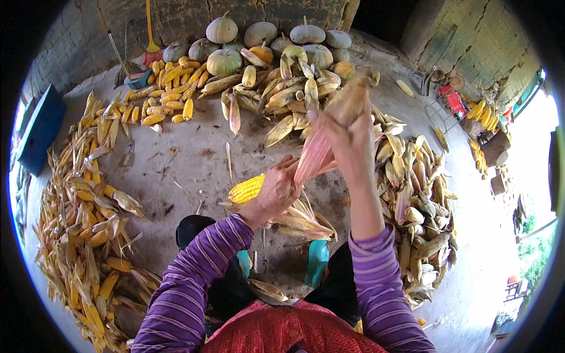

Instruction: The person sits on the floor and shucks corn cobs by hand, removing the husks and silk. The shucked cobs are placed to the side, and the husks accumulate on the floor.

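My left hand is closed around an ear of corn, its bare yellow kernels showing to the left of the fingers. Pulled-back dry husk hangs below that hand, over the floor between my feet. A pinkish corn husk slants up from the left fingers, and my right hand grips it, blurred by motion. The husk's brownish upper end reaches past the right hand, over a heap of unhusked corn. Whether an ear lies inside this pink husk is hidden.
Peeled-back ears lie piled in a curve at left; bare yellow cobs lie at the back. Another heap of unhusked ears stands at right. Pumpkins line the wall, near a broom. A blue board leans at far left.
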Demonstrator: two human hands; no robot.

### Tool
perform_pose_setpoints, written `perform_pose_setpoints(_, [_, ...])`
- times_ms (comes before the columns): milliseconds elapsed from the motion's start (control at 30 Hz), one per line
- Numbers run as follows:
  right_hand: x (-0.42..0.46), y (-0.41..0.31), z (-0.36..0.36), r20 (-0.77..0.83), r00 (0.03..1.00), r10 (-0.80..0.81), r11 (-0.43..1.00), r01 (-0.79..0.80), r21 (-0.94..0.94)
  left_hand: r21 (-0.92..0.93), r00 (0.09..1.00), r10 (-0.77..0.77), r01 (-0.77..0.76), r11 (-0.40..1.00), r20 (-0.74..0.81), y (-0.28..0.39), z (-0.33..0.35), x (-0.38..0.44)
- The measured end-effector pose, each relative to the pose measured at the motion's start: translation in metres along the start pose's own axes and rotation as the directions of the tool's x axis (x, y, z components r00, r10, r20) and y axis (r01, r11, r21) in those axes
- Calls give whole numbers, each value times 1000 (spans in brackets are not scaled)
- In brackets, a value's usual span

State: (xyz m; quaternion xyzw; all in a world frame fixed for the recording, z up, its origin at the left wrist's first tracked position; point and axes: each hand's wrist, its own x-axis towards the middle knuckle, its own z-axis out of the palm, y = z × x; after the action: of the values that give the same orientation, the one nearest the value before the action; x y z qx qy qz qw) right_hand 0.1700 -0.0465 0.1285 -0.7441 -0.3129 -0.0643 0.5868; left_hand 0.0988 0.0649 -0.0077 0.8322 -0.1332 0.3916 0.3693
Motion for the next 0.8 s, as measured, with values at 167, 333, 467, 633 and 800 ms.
perform_pose_setpoints(167, [21,5,9,45,962,270,546,-191,816,-358,798,-457,591,723,393,28,-15,14])
perform_pose_setpoints(333, [36,-8,22,45,988,145,515,-114,850,-493,785,-387,610,621,484,42,-15,13])
perform_pose_setpoints(467, [41,-13,21,79,996,-29,702,-36,711,-417,799,-433,591,690,417,28,-13,10])
perform_pose_setpoints(633, [56,-25,-1,140,913,-383,793,248,557,-545,744,-518,665,511,422,24,-25,9])
perform_pose_setpoints(800, [45,11,-34,102,991,-92,896,38,443,-664,763,-541,612,430,353,15,-18,-2])
